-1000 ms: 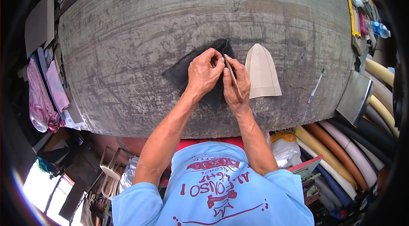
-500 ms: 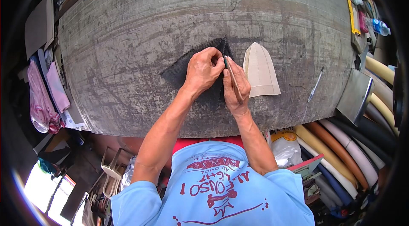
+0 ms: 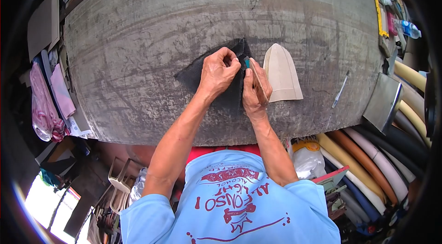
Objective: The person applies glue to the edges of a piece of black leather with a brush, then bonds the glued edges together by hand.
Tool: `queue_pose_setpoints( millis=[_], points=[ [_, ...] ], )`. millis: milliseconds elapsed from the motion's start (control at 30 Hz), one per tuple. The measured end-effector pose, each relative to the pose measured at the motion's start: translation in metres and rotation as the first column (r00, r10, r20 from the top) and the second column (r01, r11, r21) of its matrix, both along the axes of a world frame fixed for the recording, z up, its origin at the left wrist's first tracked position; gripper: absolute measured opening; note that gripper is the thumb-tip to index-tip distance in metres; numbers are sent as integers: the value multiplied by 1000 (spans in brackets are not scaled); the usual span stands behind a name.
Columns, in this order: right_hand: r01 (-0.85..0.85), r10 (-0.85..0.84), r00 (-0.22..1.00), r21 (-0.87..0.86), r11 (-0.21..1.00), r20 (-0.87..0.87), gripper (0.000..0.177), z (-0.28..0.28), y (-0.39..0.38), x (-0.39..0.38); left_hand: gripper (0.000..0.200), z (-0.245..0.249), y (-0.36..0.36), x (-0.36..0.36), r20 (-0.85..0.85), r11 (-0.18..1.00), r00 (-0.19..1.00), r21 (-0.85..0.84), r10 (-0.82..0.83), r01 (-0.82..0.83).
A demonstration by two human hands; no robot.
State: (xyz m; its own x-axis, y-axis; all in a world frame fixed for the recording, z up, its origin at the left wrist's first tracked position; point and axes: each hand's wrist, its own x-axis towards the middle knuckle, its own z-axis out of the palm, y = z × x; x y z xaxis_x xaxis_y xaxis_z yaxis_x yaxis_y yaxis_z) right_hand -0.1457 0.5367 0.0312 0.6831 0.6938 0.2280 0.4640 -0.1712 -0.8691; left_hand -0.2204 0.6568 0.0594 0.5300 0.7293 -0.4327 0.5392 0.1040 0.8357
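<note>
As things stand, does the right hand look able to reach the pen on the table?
Probably yes: the beige piece between the right hand and the pen looks flat enough to pass over. But that hand holds a thin brown tool, so it may need to put this down first.

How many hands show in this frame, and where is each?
2: the left hand over the black cloth, and the right hand at the cloth's right edge, holding a thin brown tool. No other hands show.
</note>
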Motion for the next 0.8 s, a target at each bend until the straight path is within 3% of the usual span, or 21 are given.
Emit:
queue_pose_setpoints(
  millis=[67, 167, 267, 600, 800],
  points=[
    [7, -7, 1000, 2, 1000, -17, 26, 0, -2, -1, 15, 4, -1, 3, -26, 999, 1000, 34, 1, 0],
    [-2, -2, 985, -23, 1000, -173, 26, 9, -5, 0, 15, 3, 0, 2, -13, 1000, 1000, 17, -11, 11],
    [-45, 51, 991, 54, 998, -127, 26, 10, -3, 1, 16, 0, 2, -1, 11, 1000, 1000, -14, -22, 22],
    [-78, 75, 994, -39, 996, -79, 27, 10, 11, 10, 18, 1, 0, 0, 26, 1000, 999, 1, -30, 30],
    [-68, 63, 989, -35, 997, -133, 26, 7, 8, 8, 18, 1, 5, 8, 30, 975, 996, 209, -81, 73]
  ],
)
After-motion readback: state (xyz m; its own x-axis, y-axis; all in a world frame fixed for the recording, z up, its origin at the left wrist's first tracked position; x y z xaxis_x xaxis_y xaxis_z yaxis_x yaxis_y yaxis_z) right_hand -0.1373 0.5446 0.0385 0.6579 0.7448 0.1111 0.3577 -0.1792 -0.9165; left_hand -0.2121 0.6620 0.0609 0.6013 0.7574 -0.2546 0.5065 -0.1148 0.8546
